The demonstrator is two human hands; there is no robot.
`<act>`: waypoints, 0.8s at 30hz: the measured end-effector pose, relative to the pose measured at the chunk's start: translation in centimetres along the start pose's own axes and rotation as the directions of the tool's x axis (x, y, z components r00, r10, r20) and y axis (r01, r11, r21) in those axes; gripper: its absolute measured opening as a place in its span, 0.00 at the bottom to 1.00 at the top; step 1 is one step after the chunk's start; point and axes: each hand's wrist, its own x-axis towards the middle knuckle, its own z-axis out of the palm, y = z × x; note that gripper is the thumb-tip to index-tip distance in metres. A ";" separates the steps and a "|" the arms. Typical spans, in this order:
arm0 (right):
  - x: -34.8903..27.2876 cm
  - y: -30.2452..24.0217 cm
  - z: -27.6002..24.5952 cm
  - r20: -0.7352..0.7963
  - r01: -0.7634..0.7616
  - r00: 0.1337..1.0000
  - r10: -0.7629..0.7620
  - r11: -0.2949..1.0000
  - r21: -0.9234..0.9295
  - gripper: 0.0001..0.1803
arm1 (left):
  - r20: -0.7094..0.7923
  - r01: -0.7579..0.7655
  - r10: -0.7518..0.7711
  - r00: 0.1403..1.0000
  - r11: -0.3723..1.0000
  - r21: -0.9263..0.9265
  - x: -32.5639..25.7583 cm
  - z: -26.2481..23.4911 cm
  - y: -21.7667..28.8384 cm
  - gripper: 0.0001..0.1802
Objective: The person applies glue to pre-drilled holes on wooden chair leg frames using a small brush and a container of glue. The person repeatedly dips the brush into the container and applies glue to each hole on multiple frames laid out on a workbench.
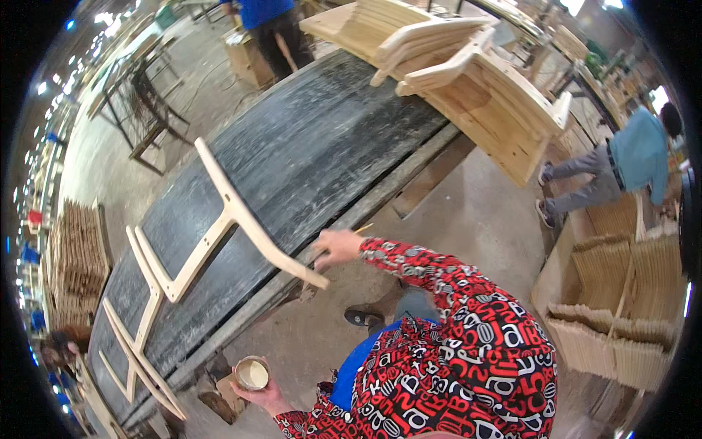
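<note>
Head view: my left hand (272,397) wraps around a small cup (252,374) of pale cream contents beside the near edge of the dark table (307,117). My right hand (340,249), blurred, hovers near the end of a pale wooden frame (232,211) lying on that table; a thin yellow stick (364,228) shows beside it, but I cannot tell whether its fingers grip. Another wooden frame (150,317) lies further left.

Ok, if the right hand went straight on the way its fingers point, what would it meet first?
The right hand points leftward, so probably the pale curved wooden frame on the dark scuffed tabletop. Height is unclear; it might pass above.
</note>
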 end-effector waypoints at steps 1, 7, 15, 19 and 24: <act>-1.8 2.6 -3.9 -0.154 -0.037 0.987 0.047 0.997 0.067 0.22 | -0.006 0.006 -0.006 1.000 1.000 -0.011 0.0 1.2 -1.9 0.26; -14.9 15.4 -23.4 -0.501 -0.030 0.276 0.820 0.529 0.848 0.09 | 0.312 0.199 -0.203 0.928 0.979 0.047 1.6 9.4 -9.1 0.27; -8.3 28.0 -37.9 -0.336 -0.089 0.041 0.941 0.339 0.937 0.32 | 0.362 0.447 -0.406 0.839 0.894 -0.033 -2.8 19.4 -22.4 0.24; -6.3 32.5 -43.0 -0.419 -0.373 -0.002 0.908 0.388 0.843 0.49 | 0.329 0.469 -0.420 0.846 0.880 -0.082 -5.5 20.4 -23.3 0.24; -6.7 35.9 -44.0 -0.624 -0.645 0.027 0.781 0.490 0.586 0.46 | 0.349 0.385 -0.308 0.885 0.906 -0.175 -7.1 17.9 -22.7 0.23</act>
